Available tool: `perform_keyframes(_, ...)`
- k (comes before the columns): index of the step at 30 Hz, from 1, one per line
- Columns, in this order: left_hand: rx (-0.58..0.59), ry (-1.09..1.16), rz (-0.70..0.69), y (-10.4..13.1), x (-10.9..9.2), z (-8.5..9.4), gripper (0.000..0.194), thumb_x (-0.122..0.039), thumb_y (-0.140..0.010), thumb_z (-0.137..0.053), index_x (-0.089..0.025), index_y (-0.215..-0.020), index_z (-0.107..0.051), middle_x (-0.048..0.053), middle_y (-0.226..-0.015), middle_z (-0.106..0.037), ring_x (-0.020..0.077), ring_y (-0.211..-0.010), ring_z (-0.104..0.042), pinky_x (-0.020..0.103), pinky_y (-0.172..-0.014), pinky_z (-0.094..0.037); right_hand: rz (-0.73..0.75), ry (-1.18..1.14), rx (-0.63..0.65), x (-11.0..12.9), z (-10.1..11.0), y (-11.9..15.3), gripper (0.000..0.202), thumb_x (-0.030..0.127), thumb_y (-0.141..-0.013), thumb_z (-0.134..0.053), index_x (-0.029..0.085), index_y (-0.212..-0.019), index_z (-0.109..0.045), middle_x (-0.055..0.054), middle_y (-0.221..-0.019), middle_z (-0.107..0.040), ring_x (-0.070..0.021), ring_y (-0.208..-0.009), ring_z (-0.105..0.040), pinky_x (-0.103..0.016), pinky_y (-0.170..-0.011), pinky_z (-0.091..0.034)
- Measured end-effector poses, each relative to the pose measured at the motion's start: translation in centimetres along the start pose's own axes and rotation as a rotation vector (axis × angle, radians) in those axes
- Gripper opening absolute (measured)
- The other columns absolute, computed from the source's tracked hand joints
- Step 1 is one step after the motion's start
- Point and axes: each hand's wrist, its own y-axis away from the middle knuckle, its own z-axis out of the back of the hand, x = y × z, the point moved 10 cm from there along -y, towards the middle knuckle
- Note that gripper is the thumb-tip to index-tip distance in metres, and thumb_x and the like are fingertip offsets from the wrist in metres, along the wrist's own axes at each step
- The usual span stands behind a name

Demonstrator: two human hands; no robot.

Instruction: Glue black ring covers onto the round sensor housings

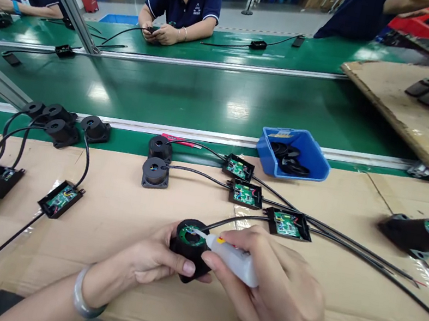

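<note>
My left hand (158,256) is wrapped round a black cylindrical housing (182,251), which has a ring-shaped green circuit board (186,231) in its top. In my right hand (275,287) is a small translucent white squeeze bottle (236,259), tilted so that its thin nozzle (201,233) reaches the board's rim. Whether any liquid comes out is too small to see. From the housing a black cable runs right to an open black box with a green circuit board (288,224).
Two similar housings (155,171) with cabled boxes (245,193) lie beyond my hands; several more (62,132) are at left. A blue bin (294,155) holds black parts. Cardboard (101,190) covers my bench. Across the green conveyor (177,87), co-workers (183,5) handle cabled parts.
</note>
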Motion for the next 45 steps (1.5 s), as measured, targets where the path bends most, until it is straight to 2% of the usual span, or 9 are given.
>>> perform_keyframes(3, 0.012, -0.005, 0.006, 0.0, 0.0, -0.1, 0.047, -0.003, -0.054, -0.089, -0.014, -0.097, -0.072, 0.004, -0.089, -0.072, 0.0165, -0.086, -0.07, 0.023, -0.078, -0.059, 0.008, -0.004, 0.003, 0.2, -0.2, -0.2, 0.013, 0.027, -0.102, -0.05, 0.017, -0.093, -0.053, -0.005, -0.077, -0.069, -0.0157, -0.065, -0.067, -0.026, -0.057, -0.052)
perform_keyframes(7, 0.068, 0.01, -0.012, 0.0, -0.2, -0.6, 0.04, -0.005, -0.06, -0.087, -0.016, -0.095, -0.073, 0.001, -0.083, -0.07, 0.0138, -0.081, -0.068, 0.019, -0.073, -0.058, 0.034, -0.002, 0.011, 0.4, -0.3, -0.6, 0.012, 0.025, -0.102, -0.049, 0.019, -0.093, -0.052, -0.003, -0.074, -0.068, -0.0154, -0.062, -0.065, -0.026, -0.054, -0.05)
perform_keyframes(11, 0.063, -0.019, 0.002, 0.0, 0.3, 0.1, 0.04, -0.008, -0.063, -0.088, -0.016, -0.099, -0.073, 0.003, -0.092, -0.071, 0.015, -0.086, -0.068, 0.021, -0.077, -0.057, 0.046, 0.02, 0.032, 0.2, -0.3, -0.9, 0.012, 0.024, -0.102, -0.049, 0.019, -0.091, -0.051, -0.003, -0.073, -0.067, -0.0146, -0.061, -0.063, -0.026, -0.054, -0.048)
perform_keyframes(16, 0.044, -0.045, 0.0, 0.0, 0.5, 0.7, 0.048, -0.009, -0.06, -0.089, -0.018, -0.103, -0.07, 0.004, -0.096, -0.071, 0.0185, -0.09, -0.067, 0.025, -0.076, -0.058, 0.068, 0.043, 0.057, 0.2, -0.2, -1.0, 0.011, 0.023, -0.101, -0.05, 0.018, -0.091, -0.051, -0.004, -0.074, -0.067, -0.015, -0.061, -0.062, -0.027, -0.053, -0.047)
perform_keyframes(25, 0.045, -0.029, 0.048, -0.1, 0.6, 0.1, 0.046, -0.013, -0.056, -0.09, -0.018, -0.098, -0.071, 0.002, -0.089, -0.07, 0.0174, -0.083, -0.069, 0.026, -0.073, -0.061, 0.062, -0.015, 0.047, 0.8, -0.4, -1.6, 0.013, 0.024, -0.101, -0.049, 0.02, -0.088, -0.051, -0.004, -0.072, -0.066, -0.0158, -0.061, -0.063, -0.027, -0.053, -0.047)
perform_keyframes(31, 0.052, -0.015, 0.037, -0.1, 0.8, 0.4, 0.048, -0.01, -0.058, -0.089, -0.016, -0.101, -0.071, 0.004, -0.095, -0.071, 0.0173, -0.087, -0.07, 0.022, -0.071, -0.06, 0.068, 0.001, 0.059, 0.8, -0.6, -1.6, 0.015, 0.023, -0.102, -0.047, 0.019, -0.088, -0.05, -0.004, -0.073, -0.065, -0.0158, -0.062, -0.063, -0.028, -0.053, -0.047)
perform_keyframes(37, 0.072, 0.012, 0.027, 0.1, 0.5, -0.2, 0.04, -0.007, -0.062, -0.087, -0.018, -0.097, -0.072, 0.001, -0.087, -0.07, 0.0145, -0.083, -0.068, 0.017, -0.065, -0.057, 0.075, 0.006, 0.075, 0.7, -0.5, -1.5, 0.013, 0.023, -0.101, -0.05, 0.019, -0.089, -0.05, -0.004, -0.074, -0.066, -0.0154, -0.062, -0.063, -0.028, -0.054, -0.046)
perform_keyframes(45, 0.043, -0.024, 0.037, 0.0, 0.5, 0.2, 0.046, -0.009, -0.059, -0.088, -0.016, -0.1, -0.068, 0.004, -0.096, -0.07, 0.0185, -0.092, -0.068, 0.024, -0.076, -0.06, 0.083, 0.044, 0.082, 0.3, -0.6, -1.3, 0.018, 0.026, -0.103, -0.047, 0.019, -0.086, -0.049, -0.003, -0.072, -0.063, -0.0152, -0.059, -0.06, -0.029, -0.052, -0.042)
